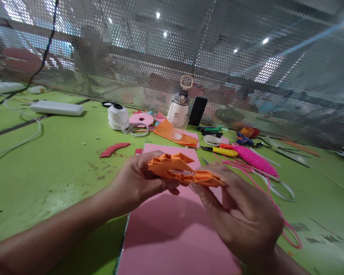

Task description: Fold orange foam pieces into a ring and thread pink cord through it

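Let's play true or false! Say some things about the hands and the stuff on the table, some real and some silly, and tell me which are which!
1. The left hand and right hand both hold the folded orange paper. True.
2. The table is blue. False: the table is green.
3. The white thread is left of the bottle. True.
4. The bright pink yarn is wrapped around the bottle. False: the pink yarn lies on the table, right of the bottle.
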The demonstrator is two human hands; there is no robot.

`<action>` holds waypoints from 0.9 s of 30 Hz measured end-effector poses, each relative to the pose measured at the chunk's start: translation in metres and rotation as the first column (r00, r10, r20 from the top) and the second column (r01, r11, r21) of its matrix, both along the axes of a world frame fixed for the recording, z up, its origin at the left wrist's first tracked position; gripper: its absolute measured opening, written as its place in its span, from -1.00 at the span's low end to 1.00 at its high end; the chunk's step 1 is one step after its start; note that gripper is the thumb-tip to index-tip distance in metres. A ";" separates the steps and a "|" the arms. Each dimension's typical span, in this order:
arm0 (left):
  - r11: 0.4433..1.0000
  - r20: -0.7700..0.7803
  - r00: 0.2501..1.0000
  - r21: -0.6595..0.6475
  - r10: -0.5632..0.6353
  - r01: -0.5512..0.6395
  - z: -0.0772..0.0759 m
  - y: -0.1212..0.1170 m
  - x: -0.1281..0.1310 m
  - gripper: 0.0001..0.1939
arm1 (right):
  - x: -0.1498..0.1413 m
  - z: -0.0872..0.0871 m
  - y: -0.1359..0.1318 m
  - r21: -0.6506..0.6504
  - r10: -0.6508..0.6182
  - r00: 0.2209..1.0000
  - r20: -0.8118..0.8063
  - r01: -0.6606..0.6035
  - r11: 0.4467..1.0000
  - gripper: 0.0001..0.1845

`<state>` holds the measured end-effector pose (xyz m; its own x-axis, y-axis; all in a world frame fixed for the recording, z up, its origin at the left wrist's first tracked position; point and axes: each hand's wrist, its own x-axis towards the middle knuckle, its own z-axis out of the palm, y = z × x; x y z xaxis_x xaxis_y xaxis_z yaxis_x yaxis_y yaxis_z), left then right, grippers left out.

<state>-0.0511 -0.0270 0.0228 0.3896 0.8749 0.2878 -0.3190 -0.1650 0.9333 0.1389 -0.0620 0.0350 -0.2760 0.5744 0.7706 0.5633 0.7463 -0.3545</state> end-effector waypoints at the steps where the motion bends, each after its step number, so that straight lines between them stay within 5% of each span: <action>1: 1.000 0.012 1.000 -0.019 -0.016 0.016 0.001 0.000 0.000 -0.89 | 0.000 0.001 0.000 -0.016 0.014 1.000 -0.013 -0.014 1.000 -0.73; 10: 0.984 0.039 0.997 -0.159 -0.073 0.079 -0.008 0.005 -0.002 -0.92 | -0.001 -0.001 0.006 -0.001 0.075 0.994 -0.073 -0.075 0.997 -0.73; 27: 0.981 -0.034 0.999 -0.194 -0.001 -0.006 -0.009 0.003 0.004 -0.89 | -0.008 -0.014 0.010 -0.324 0.013 0.971 -0.238 -0.092 0.942 -0.95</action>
